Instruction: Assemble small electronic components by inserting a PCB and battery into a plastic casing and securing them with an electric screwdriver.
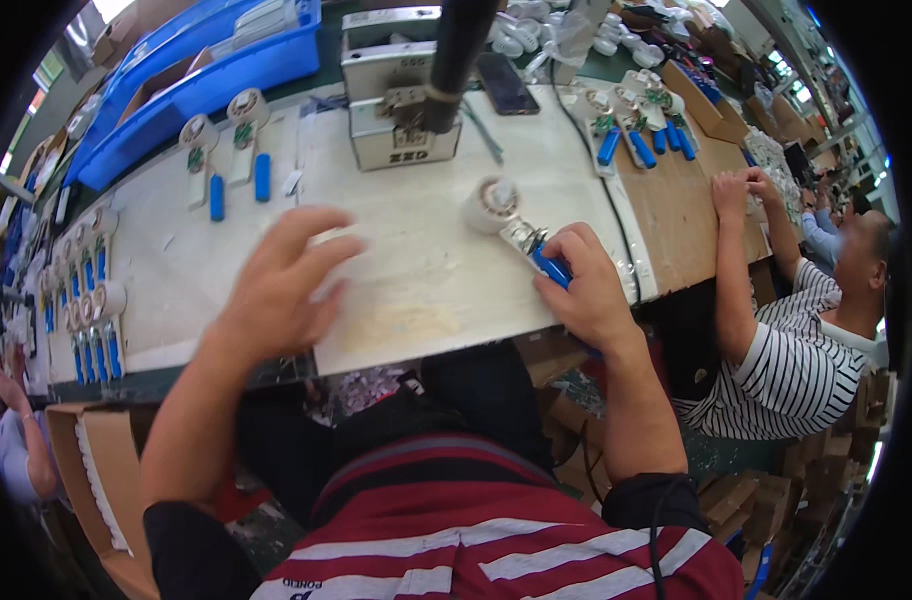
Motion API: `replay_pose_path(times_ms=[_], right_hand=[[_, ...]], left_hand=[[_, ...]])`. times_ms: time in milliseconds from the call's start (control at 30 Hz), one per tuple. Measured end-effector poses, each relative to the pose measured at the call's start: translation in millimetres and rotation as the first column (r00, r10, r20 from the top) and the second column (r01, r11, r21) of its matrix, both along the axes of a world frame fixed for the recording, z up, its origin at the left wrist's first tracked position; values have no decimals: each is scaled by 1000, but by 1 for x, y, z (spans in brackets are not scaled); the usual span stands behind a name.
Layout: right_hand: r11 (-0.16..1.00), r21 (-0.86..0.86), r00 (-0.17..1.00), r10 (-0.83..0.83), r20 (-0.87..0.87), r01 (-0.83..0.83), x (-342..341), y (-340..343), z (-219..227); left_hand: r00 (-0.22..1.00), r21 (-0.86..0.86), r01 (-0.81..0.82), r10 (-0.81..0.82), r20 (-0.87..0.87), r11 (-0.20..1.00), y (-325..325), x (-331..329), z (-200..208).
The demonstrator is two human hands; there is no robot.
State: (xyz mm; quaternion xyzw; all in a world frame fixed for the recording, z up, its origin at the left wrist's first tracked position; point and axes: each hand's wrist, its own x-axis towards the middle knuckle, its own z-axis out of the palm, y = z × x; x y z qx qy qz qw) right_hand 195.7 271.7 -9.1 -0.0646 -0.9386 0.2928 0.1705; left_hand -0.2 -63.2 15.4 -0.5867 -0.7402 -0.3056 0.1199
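My right hand (pixel 594 285) is closed around the handle end of a white handheld fan (pixel 494 205), its casing open. A blue cylindrical battery (pixel 550 264) lies in that handle under my thumb and fingers, with small electronic parts showing between it and the round fan head. The fan head points away from me, up and to the left. Over the table to the left, my left hand (pixel 294 285) is slightly blurred, fingers spread, holding nothing. Two more opened fans (pixel 243 135) with blue batteries beside them lie beyond it.
Several fans with blue batteries (pixel 98 345) stand in rows at the far left. More lie at the right (pixel 636 125), near a black cable (pixel 608 190). A metal box fixture (pixel 404 140), phone (pixel 506 85) and blue bin (pixel 201 85) line the back. A co-worker (pixel 801 350) sits at right.
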Motion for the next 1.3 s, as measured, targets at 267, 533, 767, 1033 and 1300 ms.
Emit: replay_pose_path(times_ms=[267, 533, 767, 1033, 1300], right_hand=[[928, -81, 932, 362, -35, -363, -10, -35, -2], [975, 31, 964, 221, -151, -219, -27, -76, -9], [937, -307, 984, 137, -114, -166, -37, -78, -15], [968, -169, 975, 203, 87, -187, -48, -71, 2], [926, -78, 929, 367, -51, -370, -51, -69, 4]], left_hand=[[950, -279, 118, -26, 312, 953, 66, 21, -9], [958, -306, 96, -4, 288, 947, 48, 20, -4], [952, -271, 127, -40, 304, 954, 50, 16, -16], [931, -241, 32, 59, 361, 970, 59, 21, -20], [799, -289, -132, 274, 535, 948, 72, 31, -16]])
